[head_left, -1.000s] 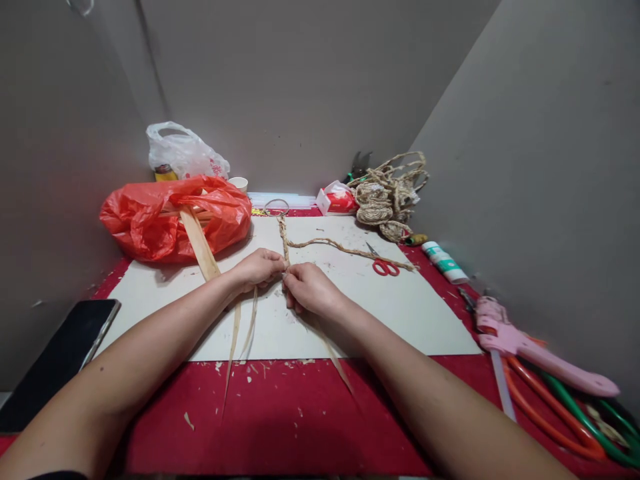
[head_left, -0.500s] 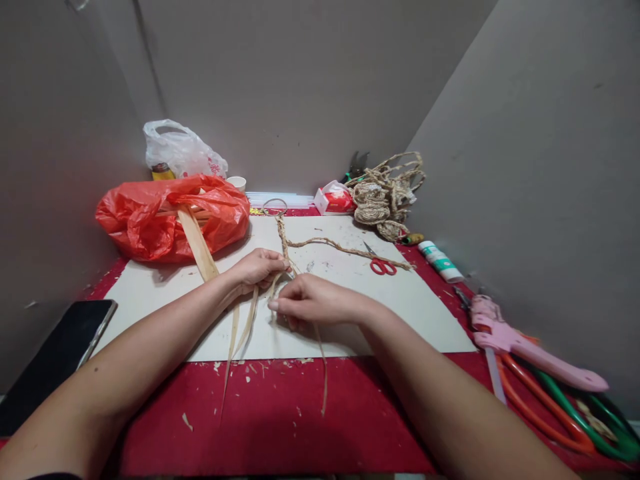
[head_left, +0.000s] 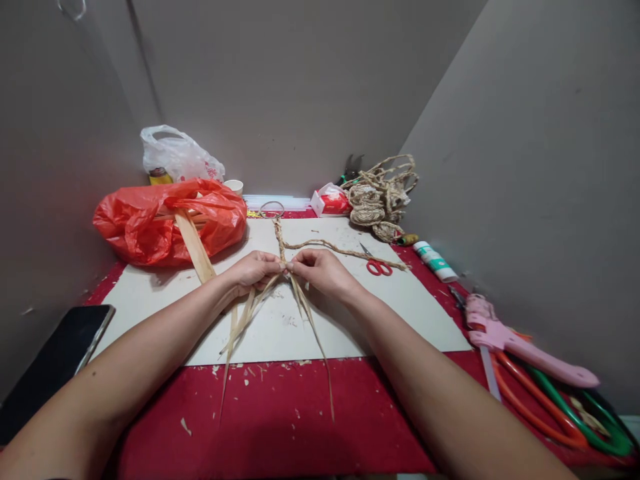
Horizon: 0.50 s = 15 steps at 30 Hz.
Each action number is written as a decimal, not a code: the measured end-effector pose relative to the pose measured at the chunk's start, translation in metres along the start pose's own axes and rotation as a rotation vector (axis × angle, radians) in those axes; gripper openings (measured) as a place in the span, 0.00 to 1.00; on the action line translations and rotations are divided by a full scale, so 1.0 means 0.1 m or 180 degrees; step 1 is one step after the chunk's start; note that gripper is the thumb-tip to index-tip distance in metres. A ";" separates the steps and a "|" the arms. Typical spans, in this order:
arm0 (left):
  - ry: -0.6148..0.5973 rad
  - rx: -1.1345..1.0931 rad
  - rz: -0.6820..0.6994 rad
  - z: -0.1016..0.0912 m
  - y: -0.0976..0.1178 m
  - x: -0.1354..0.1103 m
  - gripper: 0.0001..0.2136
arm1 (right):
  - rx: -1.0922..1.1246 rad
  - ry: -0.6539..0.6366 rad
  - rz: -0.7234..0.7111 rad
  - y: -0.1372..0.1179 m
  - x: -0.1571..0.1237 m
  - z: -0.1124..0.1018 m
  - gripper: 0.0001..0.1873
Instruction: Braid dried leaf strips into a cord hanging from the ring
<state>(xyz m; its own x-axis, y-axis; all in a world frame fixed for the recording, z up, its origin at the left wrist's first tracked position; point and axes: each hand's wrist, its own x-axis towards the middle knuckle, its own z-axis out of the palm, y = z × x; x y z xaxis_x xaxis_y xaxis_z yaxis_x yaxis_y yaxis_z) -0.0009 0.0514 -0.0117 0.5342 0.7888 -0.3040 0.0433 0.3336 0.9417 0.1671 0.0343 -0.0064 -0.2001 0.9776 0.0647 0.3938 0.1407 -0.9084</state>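
Above the white board [head_left: 240,347], my left hand [head_left: 256,268] pinches the lower end of a straw braid [head_left: 279,239]. My right hand [head_left: 320,270] is closed at the same spot, thumb and forefinger pinching the fibre strands [head_left: 306,310] that leave the braid. The fingertips of both hands almost meet. Loose strands fan out below, some to the left and some to the right, with ends past the board's near edge. The braid's far end reaches a thin ring [head_left: 271,210]. A twisted straw cord [head_left: 345,249] runs rightward from the braid.
Red-handled scissors [head_left: 379,267] lie on the board's right side. A red plastic bag [head_left: 135,223] with a wide flat strip [head_left: 193,243] stands left. Coiled straw rope [head_left: 367,207] sits back right. A pink glue gun [head_left: 515,340] and a phone [head_left: 65,347] flank my arms.
My right hand has moved up and inward to meet my left at the braid's lower end. Some strands now spread out to the left. The view has shifted slightly.
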 end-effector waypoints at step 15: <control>-0.0031 -0.0048 0.0057 0.00 0.00 -0.01 0.12 | -0.1698 0.0294 -0.0378 -0.04 -0.16 0.17 0.10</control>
<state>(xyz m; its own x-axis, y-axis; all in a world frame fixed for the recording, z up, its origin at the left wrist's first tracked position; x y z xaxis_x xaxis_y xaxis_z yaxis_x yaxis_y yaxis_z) -0.0020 0.0505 -0.0109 0.5430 0.7897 -0.2855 0.0208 0.3273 0.9447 0.1534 0.0159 -0.0104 -0.2008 0.9565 0.2115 0.7780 0.2869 -0.5589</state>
